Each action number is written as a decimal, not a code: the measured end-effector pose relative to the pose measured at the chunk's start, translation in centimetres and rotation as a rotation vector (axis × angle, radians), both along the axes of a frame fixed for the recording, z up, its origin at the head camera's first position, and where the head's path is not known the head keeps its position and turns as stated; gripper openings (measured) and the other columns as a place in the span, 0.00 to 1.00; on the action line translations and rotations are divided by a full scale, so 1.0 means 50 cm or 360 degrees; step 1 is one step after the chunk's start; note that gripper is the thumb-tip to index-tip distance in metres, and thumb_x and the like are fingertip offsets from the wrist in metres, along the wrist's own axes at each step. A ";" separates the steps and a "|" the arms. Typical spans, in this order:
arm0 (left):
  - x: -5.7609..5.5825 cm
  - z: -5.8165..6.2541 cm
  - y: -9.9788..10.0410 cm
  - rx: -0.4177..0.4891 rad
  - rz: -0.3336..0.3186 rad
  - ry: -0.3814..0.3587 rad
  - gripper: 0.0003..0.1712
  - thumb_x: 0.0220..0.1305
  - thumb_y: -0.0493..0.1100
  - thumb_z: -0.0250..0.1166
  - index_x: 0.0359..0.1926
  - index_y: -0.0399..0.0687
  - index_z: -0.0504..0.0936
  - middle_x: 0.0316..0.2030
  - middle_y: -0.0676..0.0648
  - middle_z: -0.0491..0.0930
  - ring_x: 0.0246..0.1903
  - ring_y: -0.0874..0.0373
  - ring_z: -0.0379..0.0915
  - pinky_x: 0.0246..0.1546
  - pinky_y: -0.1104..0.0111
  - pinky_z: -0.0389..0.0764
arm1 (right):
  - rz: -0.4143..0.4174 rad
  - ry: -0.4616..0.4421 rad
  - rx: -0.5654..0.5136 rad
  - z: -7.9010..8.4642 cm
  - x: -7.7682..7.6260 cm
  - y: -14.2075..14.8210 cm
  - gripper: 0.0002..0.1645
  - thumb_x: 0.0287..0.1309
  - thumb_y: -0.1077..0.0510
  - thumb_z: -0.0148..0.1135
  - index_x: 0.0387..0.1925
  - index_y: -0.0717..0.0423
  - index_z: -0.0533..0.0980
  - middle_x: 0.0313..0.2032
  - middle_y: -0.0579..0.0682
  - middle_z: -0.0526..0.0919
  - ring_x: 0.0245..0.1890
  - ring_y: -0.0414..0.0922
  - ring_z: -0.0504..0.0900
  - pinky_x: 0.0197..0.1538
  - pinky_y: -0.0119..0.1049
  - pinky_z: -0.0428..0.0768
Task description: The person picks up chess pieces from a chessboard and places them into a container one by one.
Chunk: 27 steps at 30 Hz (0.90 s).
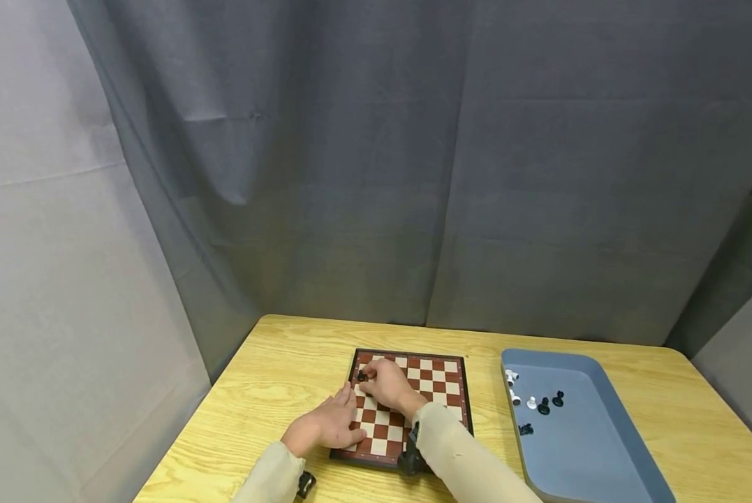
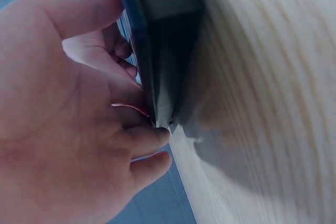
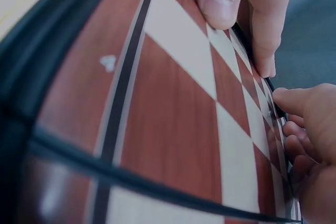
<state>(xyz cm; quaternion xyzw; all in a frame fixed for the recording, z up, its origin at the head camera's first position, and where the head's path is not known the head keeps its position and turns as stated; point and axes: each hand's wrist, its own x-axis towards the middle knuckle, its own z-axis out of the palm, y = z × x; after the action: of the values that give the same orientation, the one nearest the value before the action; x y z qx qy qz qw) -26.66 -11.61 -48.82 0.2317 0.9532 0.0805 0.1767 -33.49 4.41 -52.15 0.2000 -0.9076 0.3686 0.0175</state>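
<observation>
A folding chessboard (image 1: 380,445) with red-brown and cream squares lies on the table. My left hand (image 1: 327,420) rests along its left edge, fingers extended and thumb over the near-left part. In the left wrist view, the left hand's (image 2: 68,103) fingertips are right at the board's dark side (image 2: 170,40). My right hand (image 1: 389,386) reaches across to the far-left squares, where thumb and index finger pinch a small black chess piece (image 1: 362,376). The right wrist view shows the right hand's (image 3: 317,129) other fingers curled low over the squares; the piece is mostly hidden there.
To the right of the board stands a blue-grey tray (image 1: 621,412) with a raised rim. Inside, toward its left side, lie several white and black chess pieces (image 1: 543,406). Grey curtains (image 1: 363,175) hang behind the wooden table (image 1: 288,356).
</observation>
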 end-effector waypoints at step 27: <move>0.003 -0.004 0.000 0.0001 0.0020 0.0034 0.49 0.66 0.62 0.53 0.71 0.29 0.50 0.72 0.33 0.41 0.71 0.46 0.39 0.68 0.56 0.51 | -0.0085 0.0144 0.0135 -0.004 -0.004 -0.010 0.10 0.59 0.54 0.64 0.40 0.54 0.82 0.30 0.45 0.76 0.28 0.41 0.74 0.31 0.37 0.74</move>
<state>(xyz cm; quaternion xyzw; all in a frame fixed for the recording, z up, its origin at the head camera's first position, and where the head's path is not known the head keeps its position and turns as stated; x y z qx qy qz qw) -26.52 -11.60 -49.01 0.2267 0.9564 0.0794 0.1661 -33.69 3.91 -52.38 0.1926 -0.9258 0.3198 0.0598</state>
